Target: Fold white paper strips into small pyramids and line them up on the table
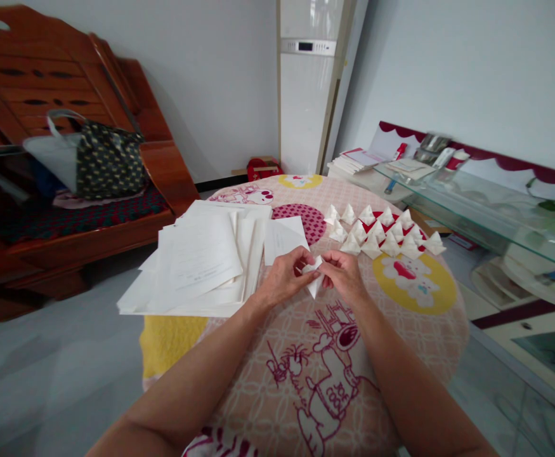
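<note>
My left hand [284, 277] and my right hand [344, 274] meet over the middle of a round table, and both pinch a small white folded paper piece [314, 281] between their fingertips. The piece hangs just above the pink cartoon-print tablecloth [315, 374]. Several finished folded paper triangles [384, 233] lie in rows on the cloth beyond my right hand. A loose stack of white paper sheets [201, 263] lies to the left of my left hand, partly over the table's edge.
A wooden bench [68, 209] with a dark patterned bag [106, 158] stands at left. A glass shelf unit [496, 216] with papers and small items runs along the right. A tall white air-conditioner [308, 89] stands in the far corner.
</note>
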`<action>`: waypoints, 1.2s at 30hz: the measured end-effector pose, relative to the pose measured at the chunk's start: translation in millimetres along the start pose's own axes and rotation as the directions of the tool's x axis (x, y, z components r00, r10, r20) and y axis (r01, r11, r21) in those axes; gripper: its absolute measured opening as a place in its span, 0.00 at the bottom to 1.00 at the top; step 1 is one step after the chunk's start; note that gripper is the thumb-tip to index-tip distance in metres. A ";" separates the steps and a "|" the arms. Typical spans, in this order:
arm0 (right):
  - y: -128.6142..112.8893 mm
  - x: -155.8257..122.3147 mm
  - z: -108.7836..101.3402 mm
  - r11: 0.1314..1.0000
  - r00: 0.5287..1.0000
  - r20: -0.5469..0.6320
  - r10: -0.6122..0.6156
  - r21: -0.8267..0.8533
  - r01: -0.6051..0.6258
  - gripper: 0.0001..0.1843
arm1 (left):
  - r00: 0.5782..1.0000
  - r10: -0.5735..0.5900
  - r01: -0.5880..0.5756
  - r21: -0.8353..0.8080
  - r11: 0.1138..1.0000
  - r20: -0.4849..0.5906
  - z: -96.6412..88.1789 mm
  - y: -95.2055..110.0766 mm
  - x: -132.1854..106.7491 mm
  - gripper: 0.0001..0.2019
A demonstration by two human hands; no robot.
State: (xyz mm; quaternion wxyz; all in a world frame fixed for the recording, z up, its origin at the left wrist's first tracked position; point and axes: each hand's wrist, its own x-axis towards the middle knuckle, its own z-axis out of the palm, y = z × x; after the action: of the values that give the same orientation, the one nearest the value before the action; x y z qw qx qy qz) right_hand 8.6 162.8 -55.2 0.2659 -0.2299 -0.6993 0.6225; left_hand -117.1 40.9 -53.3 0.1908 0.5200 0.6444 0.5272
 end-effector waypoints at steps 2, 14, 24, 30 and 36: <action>-0.9 -0.3 0.1 1.000 1.000 0.001 0.000 0.000 0.000 0.09 | 1.000 0.024 -0.023 0.049 0.999 -0.009 0.7 1.0 -1.1 0.09; -4.3 -3.6 5.2 0.997 0.999 -0.042 -0.013 -0.080 0.009 0.10 | 0.998 0.043 -0.040 0.072 0.997 -0.045 4.3 0.8 -2.9 0.09; -1.8 -2.6 2.8 0.999 1.000 -0.003 -0.023 -0.023 0.023 0.12 | 1.000 -0.004 0.001 -0.177 0.984 -0.018 2.8 -3.2 -2.1 0.17; -1.6 -1.6 -1.3 0.996 0.998 0.006 -0.069 0.061 0.068 0.14 | 0.996 -0.078 0.084 -0.370 0.925 0.031 3.2 -9.3 4.0 0.21; -4.6 -2.1 -2.2 0.992 0.996 -0.052 -0.074 0.102 0.079 0.21 | 0.993 -0.111 0.118 -0.443 0.889 0.041 2.4 -7.7 4.6 0.22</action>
State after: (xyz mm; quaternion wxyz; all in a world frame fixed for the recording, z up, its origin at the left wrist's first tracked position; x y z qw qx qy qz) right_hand 11.7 162.5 -50.5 0.3180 -0.2036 -0.6677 0.6415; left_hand -120.6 46.8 -59.6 0.3399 0.4275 0.5351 0.6445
